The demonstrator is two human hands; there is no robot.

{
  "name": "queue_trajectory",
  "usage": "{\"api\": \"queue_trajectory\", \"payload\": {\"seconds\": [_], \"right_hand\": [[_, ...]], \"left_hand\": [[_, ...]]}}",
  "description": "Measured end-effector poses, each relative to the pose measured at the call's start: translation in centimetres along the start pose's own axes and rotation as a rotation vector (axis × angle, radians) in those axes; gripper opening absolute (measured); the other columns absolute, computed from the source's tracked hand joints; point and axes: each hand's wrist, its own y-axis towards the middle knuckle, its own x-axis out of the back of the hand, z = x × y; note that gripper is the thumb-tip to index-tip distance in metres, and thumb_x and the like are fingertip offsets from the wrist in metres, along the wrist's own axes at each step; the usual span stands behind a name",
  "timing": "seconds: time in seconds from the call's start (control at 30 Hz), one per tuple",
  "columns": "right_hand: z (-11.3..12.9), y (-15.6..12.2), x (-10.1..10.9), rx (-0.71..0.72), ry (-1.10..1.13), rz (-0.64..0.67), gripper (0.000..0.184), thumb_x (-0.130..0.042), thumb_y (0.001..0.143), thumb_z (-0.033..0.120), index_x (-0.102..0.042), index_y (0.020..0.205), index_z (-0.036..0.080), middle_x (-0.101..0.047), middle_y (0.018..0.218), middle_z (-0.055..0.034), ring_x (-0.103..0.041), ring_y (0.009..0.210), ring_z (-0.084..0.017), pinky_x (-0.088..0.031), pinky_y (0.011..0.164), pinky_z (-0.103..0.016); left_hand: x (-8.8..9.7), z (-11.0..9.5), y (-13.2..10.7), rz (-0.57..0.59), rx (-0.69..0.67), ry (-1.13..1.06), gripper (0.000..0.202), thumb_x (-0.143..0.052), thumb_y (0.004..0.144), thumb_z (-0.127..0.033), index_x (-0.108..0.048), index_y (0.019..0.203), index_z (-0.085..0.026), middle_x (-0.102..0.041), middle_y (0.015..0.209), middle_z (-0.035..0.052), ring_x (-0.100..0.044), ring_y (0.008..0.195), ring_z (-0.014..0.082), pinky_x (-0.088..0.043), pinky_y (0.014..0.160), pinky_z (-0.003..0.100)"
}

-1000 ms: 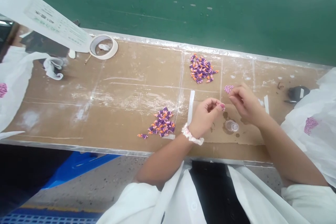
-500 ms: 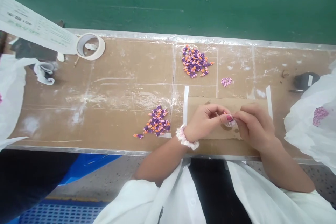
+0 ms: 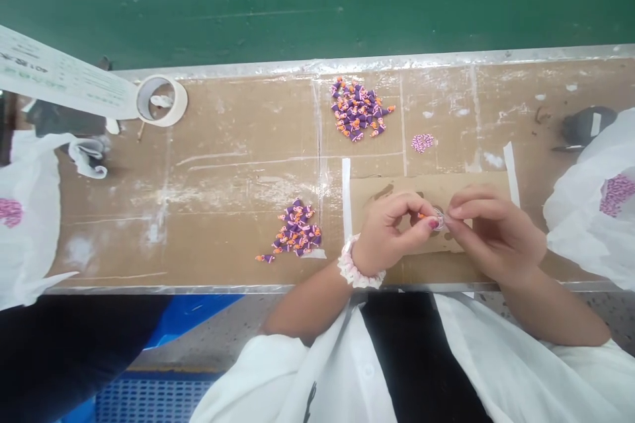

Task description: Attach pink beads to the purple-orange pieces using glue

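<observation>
My left hand (image 3: 389,231), with a white scrunchie (image 3: 358,266) round its wrist, pinches a small figure (image 3: 423,215) between thumb and forefinger. Only a bit of its orange part shows; the fingers cover the rest. My right hand (image 3: 499,238) is closed in a pinch beside it, its fingertips almost touching the left thumb. What the right fingertips hold is too small to make out. Both hands are above a brown cardboard sheet (image 3: 370,186). Past them lies a small heap of pink-and-white pieces (image 3: 423,143).
Purple-and-orange figures lie in a far pile (image 3: 360,109) and a near pile (image 3: 297,230). White bags with pink bits stand at the right (image 3: 585,211) and left (image 3: 37,211). A tape roll (image 3: 178,102), a paper sheet (image 3: 64,76) and a black object (image 3: 585,125) lie farther off.
My right hand has moved slightly to the right, away from the left, and its fingers have straightened some. The left hand still pinches the figure. The camera view has shifted a little.
</observation>
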Motion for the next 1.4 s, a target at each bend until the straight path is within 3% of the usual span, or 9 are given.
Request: {"api": "queue_trajectory", "payload": {"seconds": [0.23,0.6,0.7,0.9,1.2,1.4], "right_hand": [[0.5,0.2,-0.1,-0.042,0.108,0.038,0.024,-0.061,0.083,0.003,-0.049,0.082,0.024,-0.061,0.079,-0.0011,-0.06,0.067,-0.014,-0.051,0.055,-0.026],[-0.2,0.6,0.5,0.186,-0.038,0.137,0.025,-0.055,0.085,0.0,-0.049,0.082,0.024,-0.059,0.082,-0.0013,-0.058,0.065,-0.012,-0.049,0.058,-0.027],[-0.4,0.4,0.7,0.153,-0.079,0.178,0.023,-0.054,0.087,0.004,-0.048,0.079,0.024,-0.058,0.081,-0.001,-0.056,0.063,-0.013,-0.047,0.056,-0.027],[0.0,0.8,0.8,0.096,-0.021,0.208,0.022,-0.054,0.085,0.004,-0.049,0.086,0.025,-0.057,0.078,-0.0003,-0.056,0.062,-0.012,-0.048,0.056,-0.025],[0.5,0.6,0.2,-0.003,0.129,0.105,0.027,-0.059,0.08,0.001,-0.049,0.087,0.025,-0.059,0.078,-0.0008,-0.06,0.066,-0.014,-0.051,0.055,-0.026],[0.7,0.8,0.1,-0.014,0.12,0.086,0.025,-0.059,0.08,0.002,-0.05,0.082,0.025,-0.058,0.073,0.0003,-0.059,0.062,-0.014,-0.05,0.053,-0.026]], "left_hand": [[0.0,0.1,0.1,0.029,-0.147,0.16,0.018,-0.06,0.089,-0.031,-0.06,0.076,-0.019,-0.065,0.073,0.0027,-0.055,0.068,0.0117,-0.046,0.067,0.027],[0.2,-0.1,0.2,0.135,0.045,0.006,0.019,-0.056,0.09,-0.032,-0.058,0.078,-0.019,-0.063,0.076,0.0027,-0.055,0.07,0.0116,-0.047,0.069,0.025],[0.3,-0.4,0.4,0.152,0.04,0.072,0.021,-0.055,0.091,-0.035,-0.059,0.078,-0.019,-0.065,0.077,0.0032,-0.055,0.069,0.0118,-0.047,0.07,0.026],[0.6,-0.6,0.5,0.148,-0.11,0.209,0.019,-0.056,0.091,-0.031,-0.06,0.076,-0.019,-0.063,0.072,0.0024,-0.056,0.069,0.0123,-0.047,0.069,0.025],[0.0,-0.4,0.2,0.103,-0.037,0.098,0.018,-0.056,0.089,-0.029,-0.058,0.075,-0.019,-0.063,0.073,0.0021,-0.054,0.066,0.0112,-0.046,0.066,0.025],[0.0,-0.5,0.2,0.114,-0.042,0.171,0.018,-0.056,0.088,-0.03,-0.057,0.074,-0.02,-0.062,0.072,0.0021,-0.055,0.066,0.012,-0.046,0.066,0.026]]}}
